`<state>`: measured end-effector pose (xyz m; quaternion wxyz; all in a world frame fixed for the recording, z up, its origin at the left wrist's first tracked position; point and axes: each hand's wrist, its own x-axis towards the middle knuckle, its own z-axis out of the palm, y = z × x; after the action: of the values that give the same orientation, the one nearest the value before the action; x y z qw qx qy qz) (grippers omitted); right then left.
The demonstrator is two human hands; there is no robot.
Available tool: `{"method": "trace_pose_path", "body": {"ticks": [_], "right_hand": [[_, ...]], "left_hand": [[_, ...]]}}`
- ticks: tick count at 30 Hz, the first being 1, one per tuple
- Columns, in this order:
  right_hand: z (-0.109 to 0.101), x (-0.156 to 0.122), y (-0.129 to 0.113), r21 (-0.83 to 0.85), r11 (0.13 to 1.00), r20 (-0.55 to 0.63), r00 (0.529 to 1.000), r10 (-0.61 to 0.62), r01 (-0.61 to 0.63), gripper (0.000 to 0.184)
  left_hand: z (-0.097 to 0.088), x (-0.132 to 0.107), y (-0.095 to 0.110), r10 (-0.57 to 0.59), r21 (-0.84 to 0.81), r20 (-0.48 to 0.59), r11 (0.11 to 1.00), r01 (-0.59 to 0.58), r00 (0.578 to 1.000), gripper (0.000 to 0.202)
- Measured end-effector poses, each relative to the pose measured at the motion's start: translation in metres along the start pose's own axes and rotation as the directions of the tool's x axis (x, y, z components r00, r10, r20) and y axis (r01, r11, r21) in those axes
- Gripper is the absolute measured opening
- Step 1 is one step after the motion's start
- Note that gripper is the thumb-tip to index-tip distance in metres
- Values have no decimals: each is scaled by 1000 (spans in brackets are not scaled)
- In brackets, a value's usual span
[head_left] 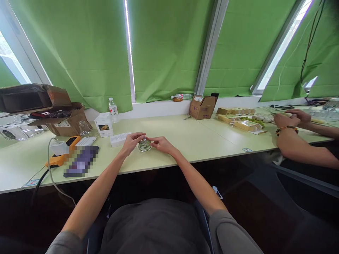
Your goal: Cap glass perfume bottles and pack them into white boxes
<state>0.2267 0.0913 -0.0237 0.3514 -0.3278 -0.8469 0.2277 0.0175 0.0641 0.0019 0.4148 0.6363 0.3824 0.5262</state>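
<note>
Both hands meet near the table's (185, 141) front edge: left hand (130, 142) and right hand (162, 144) pinch a small glass jar (144, 145) between fingertips, beside a white box (119, 139).

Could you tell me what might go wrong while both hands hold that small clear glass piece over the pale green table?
The small clear glass piece is pinched only by fingertips of the left hand and right hand, so it could slip onto the pale green table and crack. The white box beside the left hand could be nudged.
</note>
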Motion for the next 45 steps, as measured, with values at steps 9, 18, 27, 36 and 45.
{"method": "trace_pose_path", "body": {"ticks": [9, 18, 27, 36, 45], "right_hand": [[1, 1, 2, -3, 1000, -2, 1000, 16, -16, 41], [0, -1, -1, 21, 1000, -5, 1000, 4, -4, 42], [0, -2, -2, 14, 1000, 4, 1000, 0, 0, 43], [0, -1, -1, -2, 1000, 2, 1000, 12, -12, 41], [-1, -1, -5, 6, 1000, -3, 1000, 31, -31, 39]], "left_hand": [[-1, 1, -2, 6, -8, 16, 1000, -6, 1000, 33], [-1, -1, 1, -20, 23, 2, 1000, 20, 1000, 38], [-1, -2, 1, 12, -20, 29, 1000, -11, 1000, 40], [-2, 0, -1, 20, -17, 26, 1000, -19, 999, 36], [-1, 0, 2, 1, -8, -3, 1000, -1, 1000, 44]]}}
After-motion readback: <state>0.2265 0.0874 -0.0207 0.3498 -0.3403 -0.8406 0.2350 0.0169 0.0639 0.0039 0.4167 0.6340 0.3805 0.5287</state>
